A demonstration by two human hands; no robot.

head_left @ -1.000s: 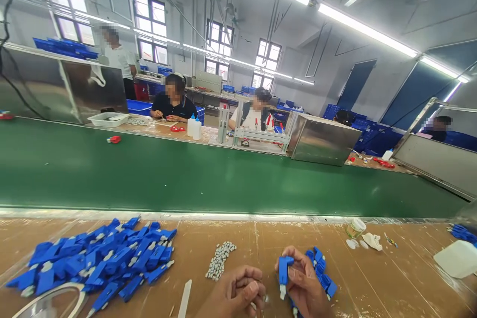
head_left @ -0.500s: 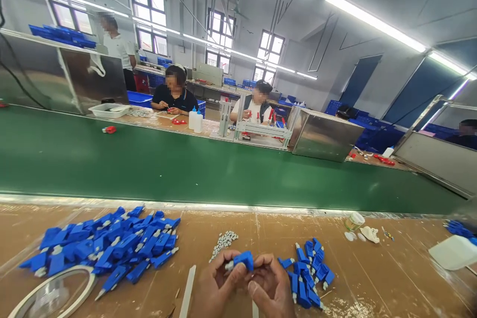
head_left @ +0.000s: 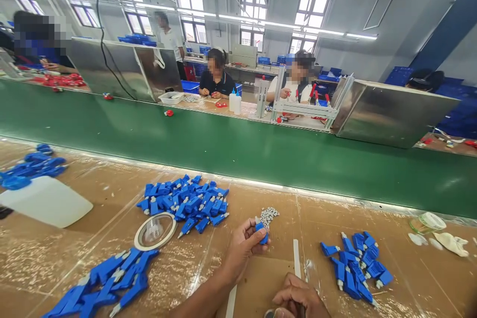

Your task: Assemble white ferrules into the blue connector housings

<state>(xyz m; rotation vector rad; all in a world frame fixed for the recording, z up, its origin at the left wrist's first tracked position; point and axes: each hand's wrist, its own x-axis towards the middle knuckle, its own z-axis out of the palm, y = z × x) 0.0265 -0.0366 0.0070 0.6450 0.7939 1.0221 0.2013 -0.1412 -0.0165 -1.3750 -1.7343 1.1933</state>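
Observation:
My left hand [head_left: 244,247] reaches forward over the brown table, its fingers pinched on a small blue plastic part [head_left: 262,229]. Just beyond it lies a little heap of small white pieces [head_left: 268,215]. My right hand [head_left: 298,300] rests curled at the bottom edge of the view; what its fingers hold is hidden. A pile of blue parts [head_left: 186,202] lies left of the left hand. A smaller pile of blue parts [head_left: 354,266] lies to the right of both hands.
A tape roll [head_left: 155,231] and more blue parts [head_left: 108,280] lie at the near left, a white lid [head_left: 46,202] farther left. A white strip [head_left: 297,264] lies between the hands. A green conveyor belt [head_left: 223,146] runs behind the table; people sit beyond it.
The view has swung left. My hands, together on a blue part before, have separated: the left hand carried the part forward toward the white pieces, the right dropped back.

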